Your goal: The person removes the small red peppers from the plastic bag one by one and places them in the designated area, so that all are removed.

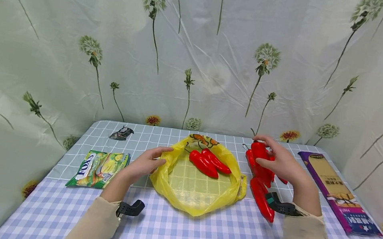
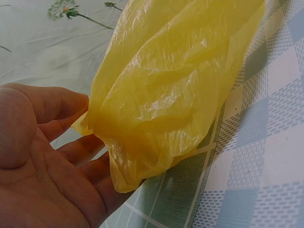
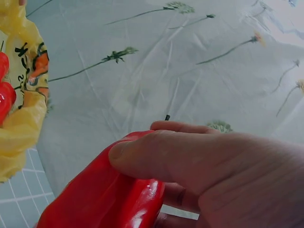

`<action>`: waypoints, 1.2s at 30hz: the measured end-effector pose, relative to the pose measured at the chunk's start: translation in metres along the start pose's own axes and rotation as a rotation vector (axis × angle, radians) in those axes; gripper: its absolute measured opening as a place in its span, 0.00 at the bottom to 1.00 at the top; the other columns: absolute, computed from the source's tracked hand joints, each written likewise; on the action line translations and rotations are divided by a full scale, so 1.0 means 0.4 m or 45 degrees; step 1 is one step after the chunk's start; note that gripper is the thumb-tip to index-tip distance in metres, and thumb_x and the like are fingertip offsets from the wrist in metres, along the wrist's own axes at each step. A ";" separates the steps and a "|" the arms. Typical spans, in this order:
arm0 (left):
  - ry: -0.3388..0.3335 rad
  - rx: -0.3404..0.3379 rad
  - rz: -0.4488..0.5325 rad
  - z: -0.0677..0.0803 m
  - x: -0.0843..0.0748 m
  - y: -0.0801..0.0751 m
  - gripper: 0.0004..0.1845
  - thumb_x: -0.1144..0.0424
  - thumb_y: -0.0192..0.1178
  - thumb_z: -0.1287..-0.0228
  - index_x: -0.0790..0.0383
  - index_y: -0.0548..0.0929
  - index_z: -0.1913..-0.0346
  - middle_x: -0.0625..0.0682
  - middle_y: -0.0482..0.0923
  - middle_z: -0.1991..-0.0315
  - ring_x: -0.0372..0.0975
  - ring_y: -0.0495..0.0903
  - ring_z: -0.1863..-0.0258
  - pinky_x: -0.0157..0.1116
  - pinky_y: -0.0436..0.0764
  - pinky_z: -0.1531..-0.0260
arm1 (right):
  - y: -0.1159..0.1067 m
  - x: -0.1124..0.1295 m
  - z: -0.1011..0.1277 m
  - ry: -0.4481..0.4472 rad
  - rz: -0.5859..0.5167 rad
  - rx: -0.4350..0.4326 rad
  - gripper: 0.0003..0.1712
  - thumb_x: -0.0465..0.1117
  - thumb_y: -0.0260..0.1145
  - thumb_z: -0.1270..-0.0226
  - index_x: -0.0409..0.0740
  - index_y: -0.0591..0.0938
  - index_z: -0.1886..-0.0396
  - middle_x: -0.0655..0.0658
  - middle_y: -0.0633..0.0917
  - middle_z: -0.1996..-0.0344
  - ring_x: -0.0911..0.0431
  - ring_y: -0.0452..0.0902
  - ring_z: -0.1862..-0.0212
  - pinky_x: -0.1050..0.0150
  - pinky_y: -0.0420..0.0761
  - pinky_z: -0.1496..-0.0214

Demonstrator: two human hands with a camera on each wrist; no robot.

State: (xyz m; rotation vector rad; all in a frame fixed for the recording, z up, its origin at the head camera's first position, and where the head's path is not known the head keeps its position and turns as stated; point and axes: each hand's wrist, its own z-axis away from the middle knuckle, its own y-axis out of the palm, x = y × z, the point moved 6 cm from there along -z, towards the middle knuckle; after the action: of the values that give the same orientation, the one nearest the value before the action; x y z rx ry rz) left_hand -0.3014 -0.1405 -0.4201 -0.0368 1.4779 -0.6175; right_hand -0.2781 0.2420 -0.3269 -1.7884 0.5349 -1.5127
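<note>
Wrist-close fingers [image 3: 156, 156] around red pepper [image 3: 104, 199]; overhead, two peppers [image 1: 209, 162] bagged.

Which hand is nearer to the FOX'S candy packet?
Left. The left hand holds the yellow bag's edge, just beside the FOX'S packet; the right hand grips a red pepper beyond the bag.

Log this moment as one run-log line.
left hand: holds rim of yellow bag open | right hand: grips red pepper beside bag | bag: two peppers inside | table: more peppers lying right of bag
</note>
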 end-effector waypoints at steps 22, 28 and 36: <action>-0.006 -0.002 0.017 0.001 0.002 0.002 0.25 0.65 0.51 0.25 0.49 0.70 0.28 0.55 0.61 0.23 0.53 0.63 0.26 0.47 0.77 0.38 | -0.022 -0.082 0.027 0.117 -0.036 0.137 0.35 0.37 0.69 0.36 0.49 0.66 0.32 0.28 0.74 0.40 0.35 0.76 0.44 0.56 0.89 0.64; -0.005 -0.007 0.011 0.000 0.003 0.002 0.25 0.65 0.51 0.25 0.49 0.70 0.28 0.55 0.61 0.23 0.53 0.62 0.25 0.49 0.76 0.36 | -0.018 -0.109 0.026 0.147 -0.059 0.175 0.34 0.37 0.69 0.36 0.46 0.66 0.32 0.28 0.74 0.39 0.33 0.74 0.41 0.54 0.89 0.62; -0.008 -0.013 0.001 -0.001 0.003 0.001 0.25 0.64 0.52 0.25 0.49 0.71 0.28 0.55 0.61 0.23 0.53 0.63 0.26 0.47 0.77 0.37 | -0.011 -0.138 0.027 0.178 -0.059 0.218 0.32 0.36 0.68 0.36 0.46 0.66 0.34 0.25 0.71 0.39 0.31 0.71 0.40 0.53 0.88 0.59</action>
State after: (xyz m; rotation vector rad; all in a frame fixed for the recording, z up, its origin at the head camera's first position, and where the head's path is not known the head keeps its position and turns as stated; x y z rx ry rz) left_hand -0.3014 -0.1403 -0.4213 -0.0464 1.4753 -0.6087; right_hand -0.2808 0.2871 -0.3608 -1.5821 0.4200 -1.6721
